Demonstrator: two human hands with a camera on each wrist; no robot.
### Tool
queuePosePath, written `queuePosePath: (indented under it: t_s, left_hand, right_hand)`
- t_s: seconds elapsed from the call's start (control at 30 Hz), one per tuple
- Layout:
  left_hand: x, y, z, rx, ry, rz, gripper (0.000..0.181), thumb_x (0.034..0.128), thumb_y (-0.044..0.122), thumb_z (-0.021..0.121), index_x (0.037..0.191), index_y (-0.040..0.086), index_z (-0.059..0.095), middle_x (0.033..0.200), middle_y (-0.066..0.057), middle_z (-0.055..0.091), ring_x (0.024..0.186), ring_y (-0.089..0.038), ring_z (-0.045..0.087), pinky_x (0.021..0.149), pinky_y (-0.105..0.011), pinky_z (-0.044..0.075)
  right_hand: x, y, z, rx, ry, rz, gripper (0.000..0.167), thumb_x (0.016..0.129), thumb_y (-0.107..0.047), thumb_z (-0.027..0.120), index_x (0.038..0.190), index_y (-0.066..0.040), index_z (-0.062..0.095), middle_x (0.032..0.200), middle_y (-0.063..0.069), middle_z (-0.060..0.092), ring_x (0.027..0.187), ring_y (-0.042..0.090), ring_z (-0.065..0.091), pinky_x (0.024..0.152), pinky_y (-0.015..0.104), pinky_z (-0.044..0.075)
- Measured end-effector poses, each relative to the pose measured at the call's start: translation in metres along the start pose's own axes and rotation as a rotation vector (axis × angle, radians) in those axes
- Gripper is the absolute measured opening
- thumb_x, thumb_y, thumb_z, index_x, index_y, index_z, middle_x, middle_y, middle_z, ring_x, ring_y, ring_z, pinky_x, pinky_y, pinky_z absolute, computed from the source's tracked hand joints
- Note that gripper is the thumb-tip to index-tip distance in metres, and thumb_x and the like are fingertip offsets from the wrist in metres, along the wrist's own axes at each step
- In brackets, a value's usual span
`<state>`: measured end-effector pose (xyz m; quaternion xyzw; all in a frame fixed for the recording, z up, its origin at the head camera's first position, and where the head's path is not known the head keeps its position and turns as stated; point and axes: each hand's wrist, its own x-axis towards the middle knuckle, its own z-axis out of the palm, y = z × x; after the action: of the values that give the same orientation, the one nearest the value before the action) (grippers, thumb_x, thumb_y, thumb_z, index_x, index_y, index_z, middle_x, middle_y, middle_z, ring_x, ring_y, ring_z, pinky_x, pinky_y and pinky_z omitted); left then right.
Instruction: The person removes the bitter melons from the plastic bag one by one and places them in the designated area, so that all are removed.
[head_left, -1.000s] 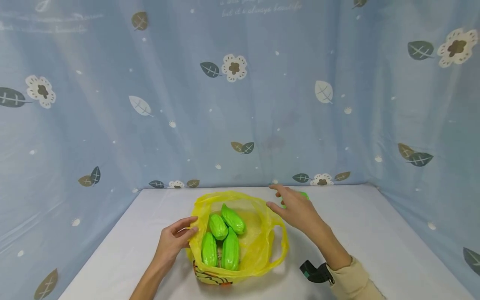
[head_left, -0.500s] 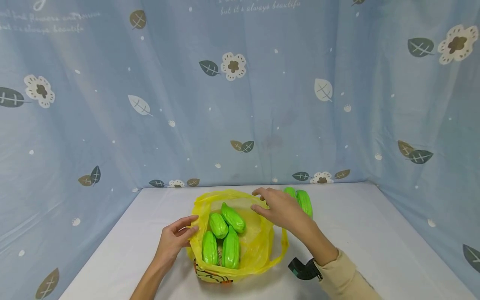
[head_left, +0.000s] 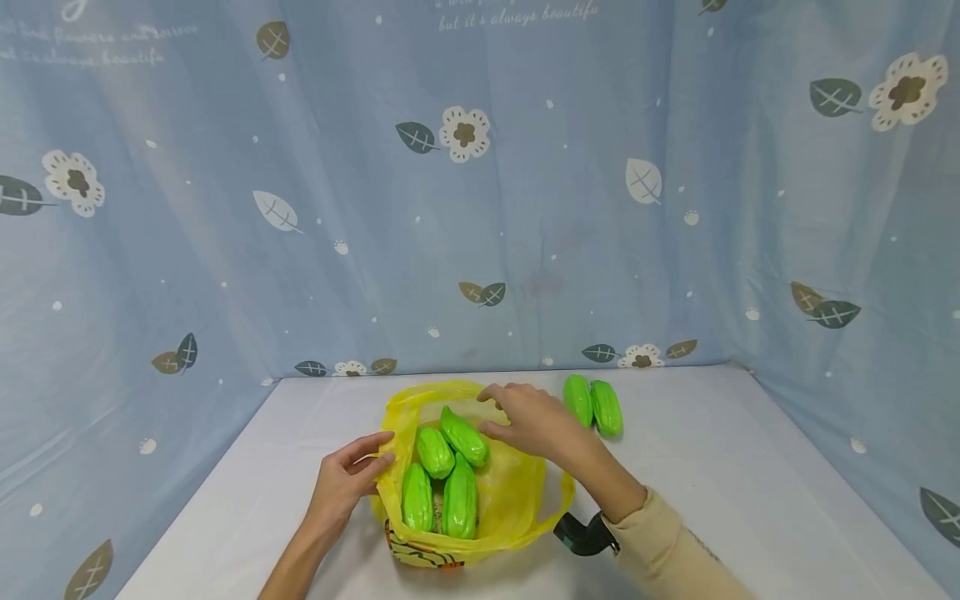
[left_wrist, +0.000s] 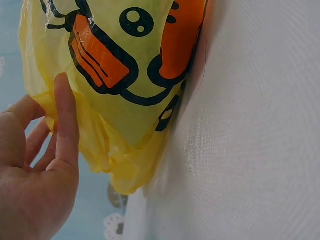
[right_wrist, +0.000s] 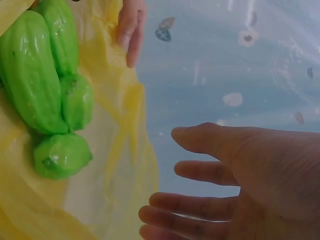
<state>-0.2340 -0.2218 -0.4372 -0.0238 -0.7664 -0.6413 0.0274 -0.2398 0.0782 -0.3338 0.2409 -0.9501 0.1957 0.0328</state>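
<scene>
A yellow plastic bag [head_left: 517,500] with a printed cartoon face [left_wrist: 135,75] stands with its mouth wide at the table's middle. Inside lie several bright green ridged gourds [head_left: 460,500], which look like bitter melons. My left hand [head_left: 345,479] pinches the bag's left rim between thumb and fingers. Above the bag's right rim hovers my right hand [head_left: 528,421], its fingers spread and nothing in them. In the right wrist view, that hand [right_wrist: 250,180] is apart from the gourds [right_wrist: 31,70]. Two more gourds, a left one [head_left: 577,400] and a right one [head_left: 607,408], lie side by side on the table.
The white table [head_left: 712,467] ends at a blue curtain [head_left: 375,275] printed with leaves and flowers, hanging behind it and at both sides. A yellow bag handle [head_left: 567,496] loops out to the right, near a black wrist device [head_left: 585,535] on my right arm.
My right hand has moved left, from over the loose gourds to above the bag, so both gourds behind it now show fully. The left hand keeps its hold on the rim.
</scene>
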Motion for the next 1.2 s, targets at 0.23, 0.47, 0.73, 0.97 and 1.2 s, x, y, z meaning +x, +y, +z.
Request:
queuePosePath:
  t_s: [0.23, 0.47, 0.73, 0.97, 1.2]
  left_hand:
    - [0.001, 0.001, 0.001, -0.009, 0.005, -0.011, 0.044, 0.0869, 0.026, 0.075, 0.127, 0.011, 0.065, 0.123, -0.006, 0.067, 0.088, -0.009, 0.070, 0.063, -0.032, 0.060]
    - [0.001, 0.002, 0.001, -0.015, -0.002, -0.020, 0.045, 0.0872, 0.026, 0.075, 0.128, 0.010, 0.064, 0.126, -0.011, 0.065, 0.089, -0.009, 0.069, 0.063, -0.031, 0.059]
    - [0.000, 0.001, 0.000, -0.026, -0.005, -0.031, 0.046, 0.0874, 0.024, 0.075, 0.129, 0.009, 0.063, 0.129, -0.015, 0.064, 0.087, -0.008, 0.069, 0.063, -0.031, 0.059]
    - [-0.001, -0.001, -0.001, -0.027, -0.003, -0.029, 0.046, 0.0871, 0.024, 0.075, 0.129, 0.009, 0.063, 0.128, -0.014, 0.064, 0.088, -0.008, 0.069, 0.063, -0.031, 0.059]
    - [-0.001, -0.001, 0.001, -0.020, 0.004, -0.031, 0.045, 0.0865, 0.024, 0.076, 0.127, 0.010, 0.065, 0.124, -0.008, 0.066, 0.087, -0.010, 0.070, 0.063, -0.032, 0.059]
  right_hand:
    - [0.011, -0.003, 0.010, 0.020, -0.074, 0.010, 0.039, 0.094, -0.038, 0.066, 0.128, -0.020, 0.062, 0.118, 0.004, 0.069, 0.106, 0.021, 0.066, 0.082, 0.040, 0.055]
    - [0.023, 0.003, 0.025, 0.020, -0.140, 0.006, 0.042, 0.094, -0.037, 0.066, 0.130, -0.015, 0.061, 0.122, 0.005, 0.068, 0.106, 0.021, 0.065, 0.087, 0.038, 0.054]
    - [0.038, 0.005, 0.037, -0.008, -0.195, 0.026, 0.045, 0.094, -0.037, 0.065, 0.133, -0.014, 0.059, 0.132, 0.006, 0.064, 0.112, 0.023, 0.063, 0.094, 0.039, 0.051]
    - [0.048, -0.003, 0.047, -0.013, -0.238, 0.044, 0.046, 0.094, -0.034, 0.066, 0.136, -0.014, 0.057, 0.138, 0.003, 0.060, 0.125, 0.023, 0.057, 0.102, 0.040, 0.048]
    - [0.052, -0.004, 0.054, -0.035, -0.244, 0.043, 0.047, 0.094, -0.034, 0.067, 0.136, -0.016, 0.057, 0.137, 0.001, 0.060, 0.125, 0.022, 0.057, 0.100, 0.039, 0.049]
